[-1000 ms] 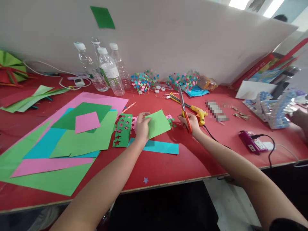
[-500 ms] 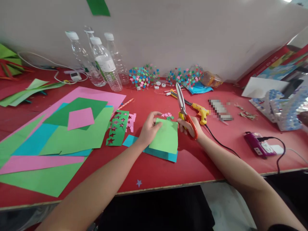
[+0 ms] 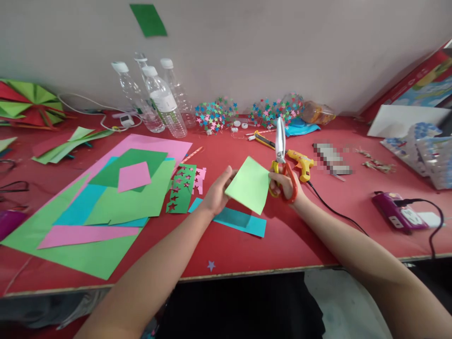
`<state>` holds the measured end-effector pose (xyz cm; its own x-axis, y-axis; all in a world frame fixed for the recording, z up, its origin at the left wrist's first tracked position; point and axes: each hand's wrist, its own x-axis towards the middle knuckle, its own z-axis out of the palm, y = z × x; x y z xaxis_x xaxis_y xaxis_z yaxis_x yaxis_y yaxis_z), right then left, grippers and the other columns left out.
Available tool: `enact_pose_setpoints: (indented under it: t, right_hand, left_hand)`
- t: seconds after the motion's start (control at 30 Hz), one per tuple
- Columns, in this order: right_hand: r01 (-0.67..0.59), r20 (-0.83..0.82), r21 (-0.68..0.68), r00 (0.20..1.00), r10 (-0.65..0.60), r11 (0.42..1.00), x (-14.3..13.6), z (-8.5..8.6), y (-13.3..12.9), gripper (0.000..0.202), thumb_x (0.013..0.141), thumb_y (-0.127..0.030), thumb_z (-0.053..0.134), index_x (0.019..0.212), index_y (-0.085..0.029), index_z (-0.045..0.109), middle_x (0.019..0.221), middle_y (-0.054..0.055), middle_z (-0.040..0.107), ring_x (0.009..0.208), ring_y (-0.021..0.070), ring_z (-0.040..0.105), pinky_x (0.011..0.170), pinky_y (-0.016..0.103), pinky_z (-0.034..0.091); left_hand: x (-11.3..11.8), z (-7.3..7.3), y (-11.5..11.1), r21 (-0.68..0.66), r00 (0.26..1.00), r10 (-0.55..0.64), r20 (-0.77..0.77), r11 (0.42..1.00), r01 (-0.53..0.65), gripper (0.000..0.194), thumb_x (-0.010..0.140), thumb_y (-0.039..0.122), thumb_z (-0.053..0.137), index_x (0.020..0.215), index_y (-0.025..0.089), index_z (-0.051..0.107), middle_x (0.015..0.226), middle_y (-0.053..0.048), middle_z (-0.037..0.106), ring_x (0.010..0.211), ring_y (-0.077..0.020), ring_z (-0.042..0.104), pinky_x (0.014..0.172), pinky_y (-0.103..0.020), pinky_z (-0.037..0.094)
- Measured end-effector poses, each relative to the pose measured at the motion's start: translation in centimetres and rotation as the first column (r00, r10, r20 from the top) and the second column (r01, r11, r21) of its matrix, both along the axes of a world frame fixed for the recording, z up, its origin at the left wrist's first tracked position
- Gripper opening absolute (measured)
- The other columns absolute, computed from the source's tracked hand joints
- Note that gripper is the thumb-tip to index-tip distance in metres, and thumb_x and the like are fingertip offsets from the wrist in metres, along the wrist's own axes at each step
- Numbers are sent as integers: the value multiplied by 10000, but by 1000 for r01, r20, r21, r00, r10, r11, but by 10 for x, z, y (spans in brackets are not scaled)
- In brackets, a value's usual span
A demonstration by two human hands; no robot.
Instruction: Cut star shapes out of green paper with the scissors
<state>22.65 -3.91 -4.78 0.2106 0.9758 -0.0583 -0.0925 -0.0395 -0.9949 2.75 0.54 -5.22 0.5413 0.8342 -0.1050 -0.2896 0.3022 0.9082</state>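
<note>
A square of light green paper [image 3: 249, 186] is tilted above the table, its right corner pinched by my right hand [image 3: 287, 186]. That same hand is closed round scissors [image 3: 280, 146] with red and yellow handles, blades pointing up and together. At the paper's left corner, my left hand [image 3: 217, 193] has its thumb raised off the sheet; its other fingers are partly hidden behind the paper. A blue paper strip [image 3: 243, 222] lies underneath. To the left are a dark green sheet with star-shaped holes [image 3: 183, 188] and a pink punched scrap [image 3: 199, 181].
Stacked coloured sheets [image 3: 130, 207] cover the left side. Plastic bottles [image 3: 164, 101] and star-filled clear containers [image 3: 212, 115] stand along the wall. A yellow glue gun [image 3: 300, 162] with its cord and a purple power socket [image 3: 400, 212] lie right. One small star [image 3: 211, 266] is near the front edge.
The light green paper has been lifted and turned off the blue strip. My left thumb has come off it; my right hand now grips its corner. The view has shifted left.
</note>
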Motion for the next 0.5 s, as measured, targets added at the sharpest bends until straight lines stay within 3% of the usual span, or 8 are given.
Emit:
enact_pose_setpoints:
  t: [0.07,0.17,0.27,0.37,0.5]
  right_hand:
    - [57,-37,23,998,-56,998,1,1,3,205,695,-329,633,670,-214,466,433,-45,515,309,81,361,345,246,339]
    - [100,-67,29,993,-98,995,0,5,4,235,678,-355,643,701,-215,455,491,-29,572,323,77,384,369,249,360]
    - [66,-49,13,997,-66,998,-4,5,1,220,683,-352,643,685,-215,472,418,-44,533,310,90,387,383,261,380]
    - [17,-26,23,1000,-16,1000,-10,3,-4,196,729,-349,631,696,-222,485,324,-78,441,302,111,406,423,274,425]
    - [5,-11,7,1000,-4,1000,-14,1,-7,202,761,-359,623,692,-216,499,364,-57,484,314,113,417,387,260,384]
  left_hand:
    - [0,-1,2,-14,1000,22,10,1000,-22,493,800,591,500,983,152,630,742,-83,703,718,-230,693,597,-324,517]
    - [2,0,-3,106,994,-23,-102,994,34,421,705,307,669,1091,159,586,703,-36,699,590,-187,667,571,-307,515]
    - [5,0,-13,253,969,-72,-236,958,133,375,688,205,678,1054,145,622,789,-80,720,747,-229,690,692,-358,547]
    - [7,-3,-21,472,962,-52,-267,864,178,300,696,155,652,993,191,674,961,-104,721,1010,-275,649,933,-432,500]
    - [5,-7,-25,522,942,-74,-329,817,246,223,747,194,626,961,201,691,905,-115,714,982,-281,642,894,-439,512]
